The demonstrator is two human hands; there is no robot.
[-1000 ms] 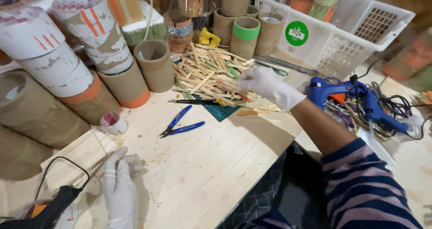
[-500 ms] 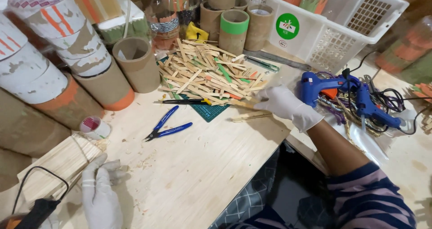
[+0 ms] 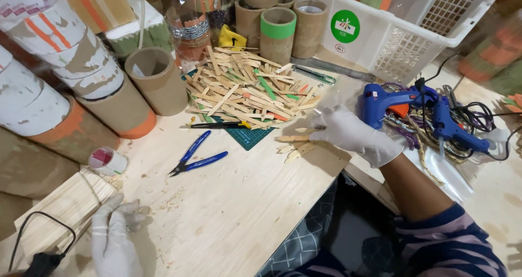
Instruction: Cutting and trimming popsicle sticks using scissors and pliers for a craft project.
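My right hand (image 3: 353, 133), in a white glove, rests near the table's front edge and pinches a flat wooden stick (image 3: 292, 139) that points left. A few loose sticks (image 3: 296, 152) lie just under it. The big pile of wooden sticks (image 3: 244, 92) sits a little beyond, partly on a green cutting mat (image 3: 247, 138). My left hand (image 3: 111, 239), also gloved, lies flat with fingers spread at the edge of a panel of joined wooden sticks (image 3: 60, 206) at the lower left. Blue-handled pliers (image 3: 198, 158) lie between the two hands.
Several cardboard tubes (image 3: 157, 78) and large painted rolls (image 3: 70, 65) stand along the left and back. A white plastic basket (image 3: 391, 26) is at the back right, with blue glue guns (image 3: 413, 105) and tangled cords beside it. A small tape roll (image 3: 106, 160) and a black pen (image 3: 217, 125) lie on the table.
My right hand has drawn back from the stick pile toward the table's front edge, with a stick in its fingers. The left hand has stayed on the stick panel.
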